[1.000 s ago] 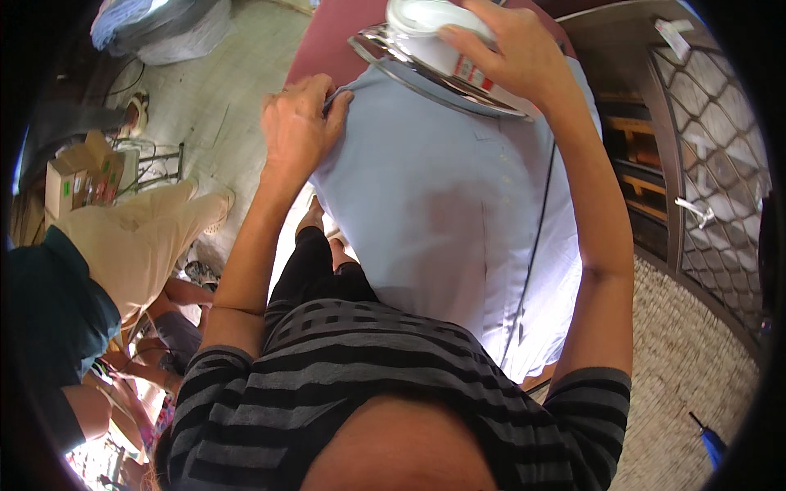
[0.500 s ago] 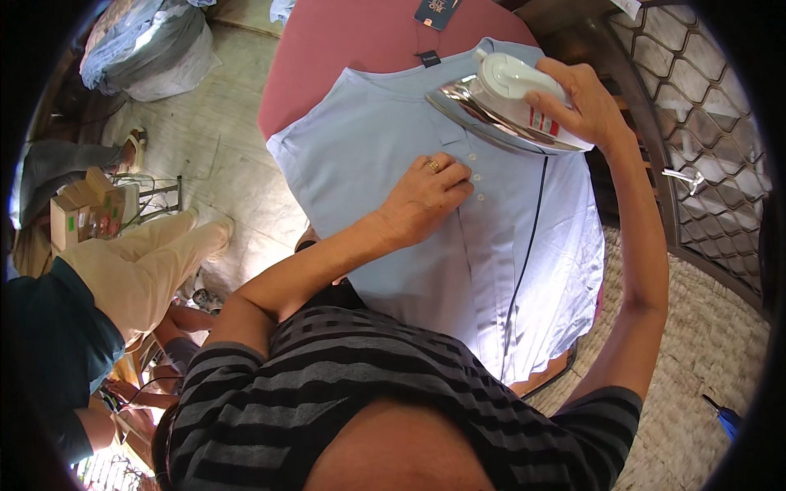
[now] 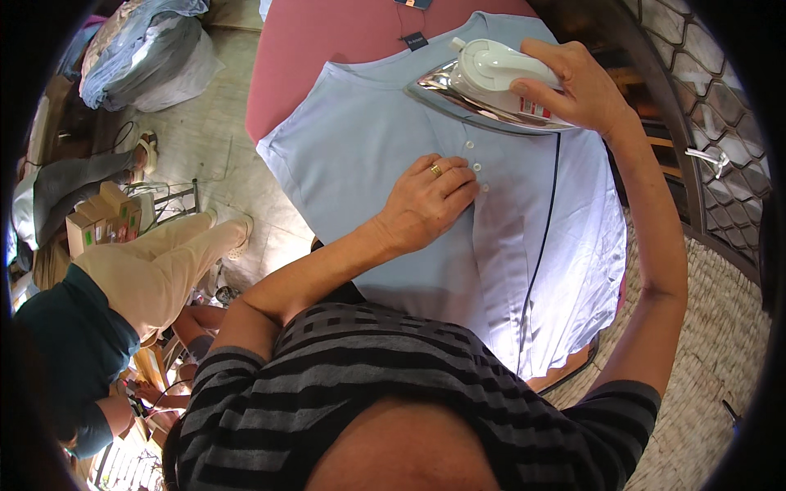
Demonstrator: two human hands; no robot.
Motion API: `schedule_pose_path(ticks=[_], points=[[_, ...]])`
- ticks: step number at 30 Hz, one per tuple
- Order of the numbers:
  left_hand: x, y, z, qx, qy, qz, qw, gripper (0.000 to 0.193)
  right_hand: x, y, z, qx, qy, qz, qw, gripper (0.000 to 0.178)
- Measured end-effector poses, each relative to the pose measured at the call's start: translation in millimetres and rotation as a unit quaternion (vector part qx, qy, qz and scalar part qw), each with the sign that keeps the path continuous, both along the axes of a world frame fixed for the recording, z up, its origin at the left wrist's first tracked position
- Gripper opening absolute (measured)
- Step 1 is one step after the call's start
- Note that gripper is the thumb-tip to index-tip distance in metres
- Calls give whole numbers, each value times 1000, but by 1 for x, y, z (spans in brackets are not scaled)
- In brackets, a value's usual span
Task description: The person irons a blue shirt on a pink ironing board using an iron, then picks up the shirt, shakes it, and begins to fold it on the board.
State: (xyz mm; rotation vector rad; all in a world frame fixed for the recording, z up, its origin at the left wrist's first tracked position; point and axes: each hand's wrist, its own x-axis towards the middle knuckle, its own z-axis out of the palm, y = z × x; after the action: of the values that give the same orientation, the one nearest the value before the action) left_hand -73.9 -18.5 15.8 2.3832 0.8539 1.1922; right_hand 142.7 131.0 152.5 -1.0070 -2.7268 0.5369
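A light blue sleeveless shirt [image 3: 360, 155] with small white buttons lies spread over the dark pink ironing board [image 3: 303, 49]. My right hand [image 3: 573, 86] is wrapped round the handle of a white and silver iron [image 3: 483, 78]. The iron rests on the upper right of the shirt, its tip pointing left, above the buttons. My left hand [image 3: 430, 200], with a ring on it, is closed with curled fingers at the front placket, just left of the buttons. What its fingertips pinch is partly hidden under the hand.
The iron's black cord [image 3: 540, 254] runs down across the shirt. A metal lattice gate [image 3: 712, 106] stands at the right. To the left are other people, one in beige trousers [image 3: 164, 254], cardboard boxes [image 3: 102, 217] and a large bundle of cloth [image 3: 147, 49].
My head view has shifted slightly. Both hands keep their holds, and the iron stays near the same spot above the buttons, with little visible movement over the shirt.
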Motion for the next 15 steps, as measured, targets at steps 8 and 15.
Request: schedule_pose_path(ticks=[8,15], points=[[3,-8,-1,2,27,22,999,25,-30,-2,-2,-18,-3,25,1000,34],[-7,-10,0,6,43,0,999,26,-18,3,0,-84,5,17,996,32]])
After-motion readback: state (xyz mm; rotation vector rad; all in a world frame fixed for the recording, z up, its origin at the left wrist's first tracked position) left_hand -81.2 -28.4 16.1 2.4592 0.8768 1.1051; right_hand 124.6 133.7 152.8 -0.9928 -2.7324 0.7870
